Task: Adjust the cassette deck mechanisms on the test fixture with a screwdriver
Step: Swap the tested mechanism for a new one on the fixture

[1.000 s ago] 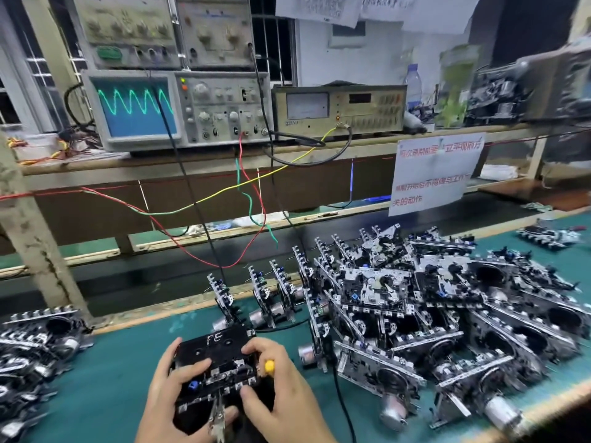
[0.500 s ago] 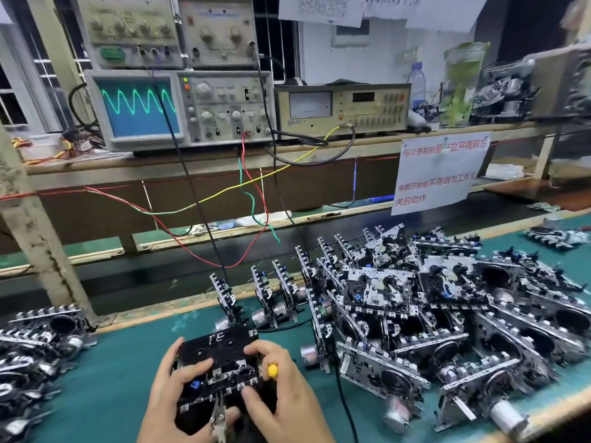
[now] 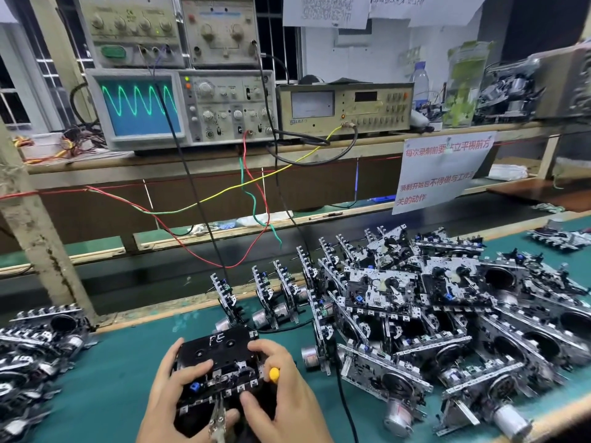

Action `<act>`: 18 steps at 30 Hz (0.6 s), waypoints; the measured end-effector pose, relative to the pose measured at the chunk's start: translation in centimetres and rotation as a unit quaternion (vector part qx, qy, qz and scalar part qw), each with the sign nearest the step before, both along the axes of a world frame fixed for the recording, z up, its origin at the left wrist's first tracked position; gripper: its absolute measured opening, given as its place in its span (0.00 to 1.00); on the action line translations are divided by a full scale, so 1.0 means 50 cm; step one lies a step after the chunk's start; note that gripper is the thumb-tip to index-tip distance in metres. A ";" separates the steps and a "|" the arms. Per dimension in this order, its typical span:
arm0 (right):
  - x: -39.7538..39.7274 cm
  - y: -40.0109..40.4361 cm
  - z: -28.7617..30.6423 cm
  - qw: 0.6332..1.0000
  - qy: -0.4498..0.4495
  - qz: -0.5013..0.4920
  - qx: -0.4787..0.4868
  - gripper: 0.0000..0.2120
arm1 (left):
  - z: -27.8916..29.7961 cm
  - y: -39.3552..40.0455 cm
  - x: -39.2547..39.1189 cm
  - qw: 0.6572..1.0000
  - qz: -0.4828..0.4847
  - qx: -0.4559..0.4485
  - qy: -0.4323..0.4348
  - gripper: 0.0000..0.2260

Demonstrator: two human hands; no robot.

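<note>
A cassette deck [image 3: 220,369] is steadied by the left hand [image 3: 179,391] while a screwdriver [image 3: 274,374] is clasped by the right hand [image 3: 284,401] for adjustment.

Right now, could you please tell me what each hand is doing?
Left hand: grips the mechanism marked FE.
Right hand: curled on the same mechanism, with the yellow-handled screwdriver.

Cassette deck mechanism [image 3: 220,369]: black, cassette on top marked "FE", metal frame with blue part at front edge, lying flat on green mat at 6 o'clock. Screwdriver [image 3: 274,373]: only yellow handle end visible, just beside mechanism at its 3 o'clock.
</note>
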State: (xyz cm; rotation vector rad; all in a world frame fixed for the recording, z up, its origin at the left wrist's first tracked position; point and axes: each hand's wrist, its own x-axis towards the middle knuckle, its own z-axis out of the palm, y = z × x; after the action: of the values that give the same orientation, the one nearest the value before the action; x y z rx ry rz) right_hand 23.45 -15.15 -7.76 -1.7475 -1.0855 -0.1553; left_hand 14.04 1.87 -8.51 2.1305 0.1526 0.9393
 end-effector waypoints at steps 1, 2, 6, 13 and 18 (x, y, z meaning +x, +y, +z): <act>0.001 0.001 -0.003 1.000 -0.009 -0.007 0.012 0.19 | -0.004 0.002 0.000 1.000 0.005 0.001 0.004 0.30; 0.003 0.002 -0.005 1.000 -0.012 -0.013 0.023 0.19 | -0.005 0.003 0.003 1.000 0.008 0.004 0.008 0.30; 0.007 0.003 -0.011 0.997 -0.019 -0.041 0.062 0.20 | -0.002 0.008 0.003 1.000 0.018 -0.016 0.017 0.31; 0.013 0.002 -0.015 0.979 -0.083 -0.161 0.092 0.07 | -0.003 0.001 0.009 0.999 0.033 0.014 0.026 0.33; 0.013 -0.007 0.003 0.961 -0.149 -0.195 0.131 0.16 | -0.012 0.000 -0.002 0.999 0.044 0.021 0.014 0.31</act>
State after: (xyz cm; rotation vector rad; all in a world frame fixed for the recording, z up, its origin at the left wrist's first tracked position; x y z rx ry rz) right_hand 24.10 -15.51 -7.61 -1.7091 -0.8674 -0.7935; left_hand 13.94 1.85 -9.13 2.1912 0.2431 0.9720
